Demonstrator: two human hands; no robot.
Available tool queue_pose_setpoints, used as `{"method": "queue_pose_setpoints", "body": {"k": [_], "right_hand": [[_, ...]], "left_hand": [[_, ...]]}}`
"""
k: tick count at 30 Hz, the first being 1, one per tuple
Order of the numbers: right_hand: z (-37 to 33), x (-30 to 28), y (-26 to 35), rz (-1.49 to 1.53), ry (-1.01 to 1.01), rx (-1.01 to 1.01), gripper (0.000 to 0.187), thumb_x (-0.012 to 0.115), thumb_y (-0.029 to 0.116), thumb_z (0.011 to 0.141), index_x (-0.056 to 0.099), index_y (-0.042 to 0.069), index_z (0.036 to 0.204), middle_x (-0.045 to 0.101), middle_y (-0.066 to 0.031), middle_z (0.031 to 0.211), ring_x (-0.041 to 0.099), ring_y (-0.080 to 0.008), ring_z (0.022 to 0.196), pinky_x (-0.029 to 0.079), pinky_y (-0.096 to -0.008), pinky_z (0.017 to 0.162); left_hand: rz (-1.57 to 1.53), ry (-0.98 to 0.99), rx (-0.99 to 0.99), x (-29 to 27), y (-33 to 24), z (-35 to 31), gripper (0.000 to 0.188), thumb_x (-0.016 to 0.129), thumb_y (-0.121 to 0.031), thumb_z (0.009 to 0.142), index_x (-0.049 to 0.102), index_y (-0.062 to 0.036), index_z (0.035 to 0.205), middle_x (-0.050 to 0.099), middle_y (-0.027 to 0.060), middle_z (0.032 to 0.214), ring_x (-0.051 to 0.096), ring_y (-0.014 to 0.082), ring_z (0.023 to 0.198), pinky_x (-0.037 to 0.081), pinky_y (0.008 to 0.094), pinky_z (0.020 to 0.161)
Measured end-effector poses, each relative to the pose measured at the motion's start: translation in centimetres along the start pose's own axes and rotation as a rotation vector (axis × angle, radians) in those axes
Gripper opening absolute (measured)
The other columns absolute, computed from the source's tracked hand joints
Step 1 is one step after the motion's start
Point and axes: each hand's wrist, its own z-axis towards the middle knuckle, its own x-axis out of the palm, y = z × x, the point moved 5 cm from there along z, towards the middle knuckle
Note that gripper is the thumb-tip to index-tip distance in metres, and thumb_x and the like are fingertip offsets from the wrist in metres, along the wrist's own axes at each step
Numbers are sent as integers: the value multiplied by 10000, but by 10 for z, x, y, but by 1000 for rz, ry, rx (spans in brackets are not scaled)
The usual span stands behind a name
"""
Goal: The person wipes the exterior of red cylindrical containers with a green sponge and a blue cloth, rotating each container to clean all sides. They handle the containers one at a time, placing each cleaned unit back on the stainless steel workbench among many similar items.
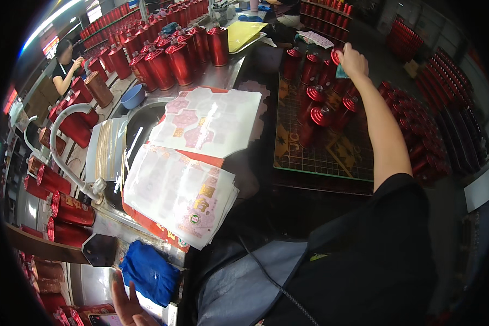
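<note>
Right hand (pixel 352 60) reaches far out at full arm stretch, fingers curled down over the top of a red cylindrical bottle (pixel 338 56) at the far edge of a cluster of like bottles (pixel 320 100); a scrap of teal cloth (pixel 342 71) shows just under the palm. The grip looks closed on the cap, though the fingertips are hidden behind it. The cluster stands just below the hand on a gridded mat (pixel 331 157), necks touching or nearly so. Risk, as a judgement: with the arm this extended and the bottles this tight, a sideways tug or a dragged wrist could tip neighbours like skittles. Left hand (pixel 126 304) sits low near the body, fingers spread and empty, just beside a blue cloth (pixel 149 274). Beyond it, well apart, stacks of label sheets (pixel 179 193) overhang a steel sink (pixel 138 127); a careless brush could slide them into the basin. More red bottles (pixel 171 57) crowd the far counter.
</note>
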Motion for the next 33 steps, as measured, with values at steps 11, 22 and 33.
{"method": "queue_pose_setpoints", "body": {"k": [11,22,33], "right_hand": [[-29,143,-34,6,480,247,404,642,348,961,692,40,1217,690,-203,1246,670,-364,1164,550,-482,956],[68,19,45,124,176,-204,543,656,533,914,741,8,1026,737,-227,1016,719,-412,937,569,-496,800],[-174,-249,420,1007,581,-1356,196,718,177,901,741,-16,927,665,-63,667,594,-88,599,433,-244,574]], "left_hand": [[89,-204,1,-17,-9,4,679,485,-419,1030,415,97,1466,420,296,1524,407,427,1422,326,532,1183],[96,-323,34,-24,-6,10,555,483,-320,1013,538,92,1380,524,276,1433,506,409,1332,430,498,1121],[122,-761,128,-65,43,-40,246,567,-79,1043,650,-17,1267,712,118,950,610,116,636,506,241,596]]}}
